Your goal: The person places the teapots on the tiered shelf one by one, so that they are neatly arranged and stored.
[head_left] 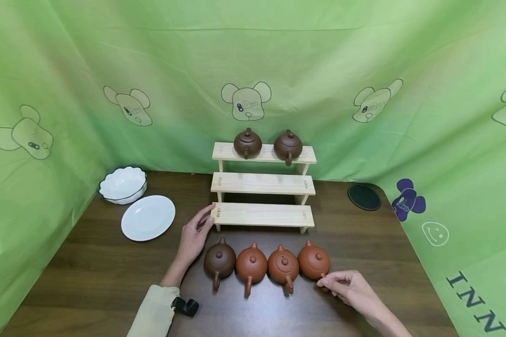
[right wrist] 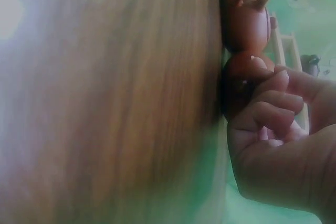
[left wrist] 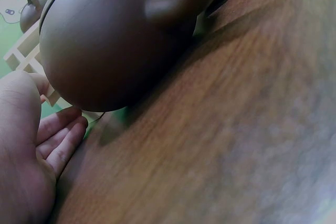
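Observation:
In the head view, four teapots stand in a row before a three-tier wooden shelf. My right hand pinches the handle of the rightmost reddish-brown teapot; in the right wrist view the curled fingers cover part of that pot. Beside it are two more reddish-brown teapots, the middle-right one and the middle-left one. A dark brown teapot closes the row at the left. With fingers extended, my left hand touches the left end of the lowest tier.
Two dark brown teapots, a left one and a right one, sit on the top tier. At the left lie a white plate and a scalloped white bowl. A dark round mat lies far right. Green curtains surround the table.

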A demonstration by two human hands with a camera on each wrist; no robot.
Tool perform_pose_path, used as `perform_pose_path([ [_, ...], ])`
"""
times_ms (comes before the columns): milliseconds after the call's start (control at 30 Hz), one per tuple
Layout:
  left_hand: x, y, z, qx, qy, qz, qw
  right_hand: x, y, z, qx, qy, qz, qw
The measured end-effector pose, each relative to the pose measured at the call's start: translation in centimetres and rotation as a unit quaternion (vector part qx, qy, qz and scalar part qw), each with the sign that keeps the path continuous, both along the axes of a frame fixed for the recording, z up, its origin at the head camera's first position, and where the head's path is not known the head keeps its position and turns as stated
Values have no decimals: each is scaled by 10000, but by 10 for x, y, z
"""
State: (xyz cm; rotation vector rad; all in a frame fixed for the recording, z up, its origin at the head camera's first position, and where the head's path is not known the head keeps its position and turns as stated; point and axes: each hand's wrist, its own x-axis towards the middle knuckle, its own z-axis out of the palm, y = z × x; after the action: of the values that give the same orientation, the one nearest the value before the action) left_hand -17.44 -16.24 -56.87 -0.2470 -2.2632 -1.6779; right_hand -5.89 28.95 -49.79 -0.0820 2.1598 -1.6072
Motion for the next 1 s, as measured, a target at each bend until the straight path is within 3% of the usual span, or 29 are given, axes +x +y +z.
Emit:
perform_pose_path([
  [100,2,1,3,-25,-1,-21,10000,0,1,0,-134,-164,-96,9997],
  [300,6,4,17,-47,-527,5,9986,-1,2,-2,-318,-391,-177,9986],
  [367,8,5,21,-88,-511,2,9987,-1,3,-2,-382,-398,-160,9983],
  [567,4,1,8,-77,40,-32,10000,-1,5,-2,-568,-269,-131,9979],
  [800,-1,-1,-2,-80,-63,9,9999,-4,7,3,-534,-106,-289,9981],
  [1000,0,-1,0,-86,-73,10,9999,-7,5,11,-486,36,-432,9979],
])
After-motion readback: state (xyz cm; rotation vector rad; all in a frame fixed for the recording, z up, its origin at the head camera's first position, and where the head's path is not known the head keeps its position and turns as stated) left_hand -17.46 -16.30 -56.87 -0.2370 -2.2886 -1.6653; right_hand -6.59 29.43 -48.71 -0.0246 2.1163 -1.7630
